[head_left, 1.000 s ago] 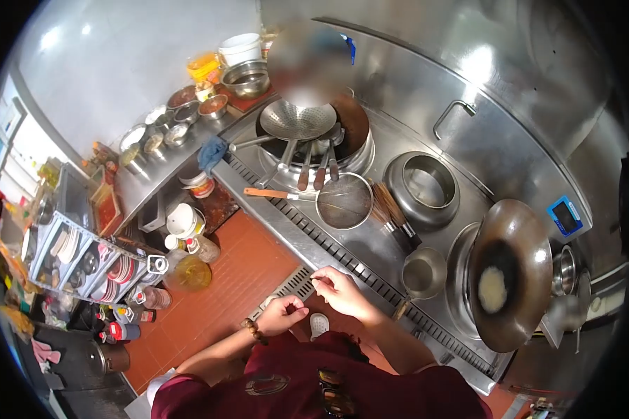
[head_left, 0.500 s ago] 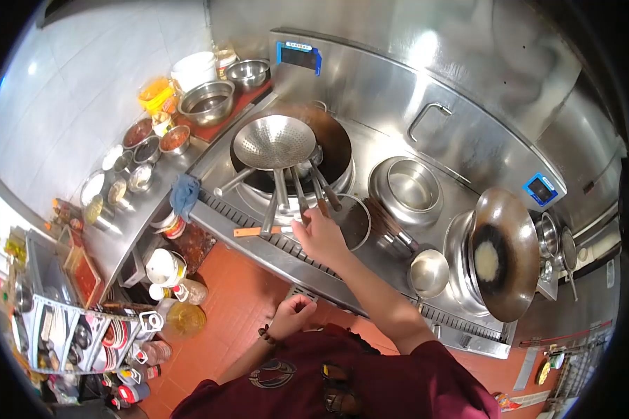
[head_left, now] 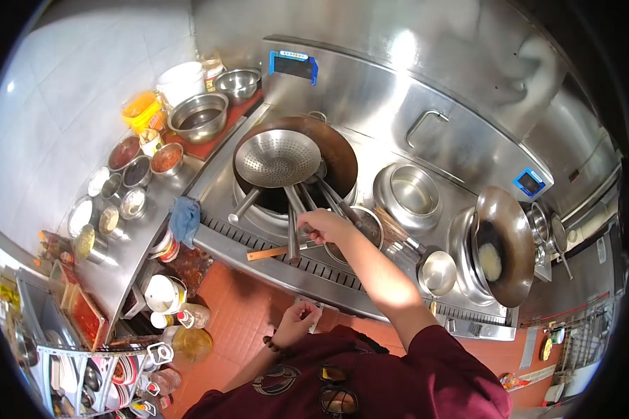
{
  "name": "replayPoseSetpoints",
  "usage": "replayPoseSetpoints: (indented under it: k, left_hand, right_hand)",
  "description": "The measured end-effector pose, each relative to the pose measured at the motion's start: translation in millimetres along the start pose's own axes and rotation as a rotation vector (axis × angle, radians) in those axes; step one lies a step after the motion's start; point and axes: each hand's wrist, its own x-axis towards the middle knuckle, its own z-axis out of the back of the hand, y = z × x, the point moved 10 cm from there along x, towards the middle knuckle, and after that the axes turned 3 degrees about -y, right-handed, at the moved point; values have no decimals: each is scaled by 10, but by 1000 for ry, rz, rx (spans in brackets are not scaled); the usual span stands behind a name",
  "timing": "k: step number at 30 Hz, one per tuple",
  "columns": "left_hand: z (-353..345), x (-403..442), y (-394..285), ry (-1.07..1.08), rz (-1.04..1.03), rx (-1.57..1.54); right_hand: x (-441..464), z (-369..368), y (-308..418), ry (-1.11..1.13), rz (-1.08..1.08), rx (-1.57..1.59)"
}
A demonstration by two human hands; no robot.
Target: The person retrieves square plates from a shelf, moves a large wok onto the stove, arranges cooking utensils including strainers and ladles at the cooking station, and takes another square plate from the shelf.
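Observation:
A perforated strainer lies across a large wok at the left burner, among several metal utensil handles that stick out toward me. My right hand is closed, its fingers curled at the end of the strainer's handle; the exact grip is partly hidden. Just behind that hand sits a round dark mesh sieve. Below it, on the stove's front grating, rests a tool with a wooden handle. My left hand hangs in front of my body, fingers curled in, with nothing visible in it.
A tilted wok with pale liquid stands at the right burner. Nearer are a ladle and a bamboo brush. A metal pot sits mid-stove. Seasoning bowls line the left counter; a blue cloth hangs at its corner.
The view has shifted a little. The strainer has moved slightly toward me, and nearby handles lie at different angles. My right hand stays at the handles; my left hand remains low.

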Motion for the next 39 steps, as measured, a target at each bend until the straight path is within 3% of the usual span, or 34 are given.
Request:
replayPoseSetpoints:
  k: [8, 12, 21, 24, 31, 39]
  left_hand:
    - [-12, 66, 50, 72, 79, -11]
    - [-85, 85, 31, 100, 59, -3]
    - [-460, 85, 50, 254, 50, 82]
    - [-617, 133, 227, 345, 95, 11]
    - [-1195, 206, 290, 462, 139, 260]
    - [-2229, 287, 676, 600, 143, 372]
  right_hand:
    - [-124, -214, 201, 196, -178, 264]
    - [-128, -333, 383, 300, -65, 369]
    - [-706, -120, 303, 281, 42, 547]
    - [-1177, 167, 150, 239, 169, 580]
    - [-2502, 1159, -535, -58, 401, 526]
    - [-4019, 2542, -1826, -432, 459, 616]
